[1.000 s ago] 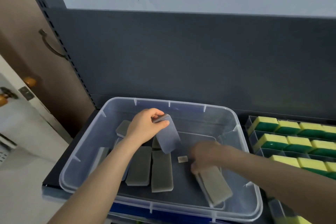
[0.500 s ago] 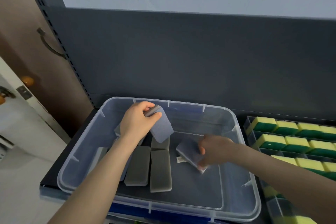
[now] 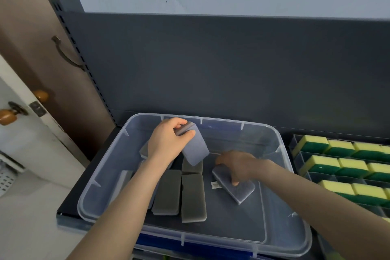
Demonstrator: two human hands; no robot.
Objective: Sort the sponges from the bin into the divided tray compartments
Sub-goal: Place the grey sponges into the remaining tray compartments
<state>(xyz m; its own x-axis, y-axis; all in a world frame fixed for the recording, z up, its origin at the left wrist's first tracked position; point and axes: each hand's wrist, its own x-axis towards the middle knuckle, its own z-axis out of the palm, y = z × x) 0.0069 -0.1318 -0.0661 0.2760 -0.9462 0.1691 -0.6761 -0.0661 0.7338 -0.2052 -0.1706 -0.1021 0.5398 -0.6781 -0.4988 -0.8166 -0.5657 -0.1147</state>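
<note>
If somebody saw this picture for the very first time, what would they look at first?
Probably the two bare arms reaching into the big clear bin in the middle. The left hand holds a grey-blue sponge up near the back wall, and the right hand grips another sponge lower down. Next come the bright yellow-and-green sponges lined up in the divided tray at the right edge.

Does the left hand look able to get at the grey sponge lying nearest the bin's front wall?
Likely not yet. Nothing covers that grey sponge and the bin is open-topped, but the left hand grips a blue-grey sponge, so its grip is taken until that one is set down.
</note>
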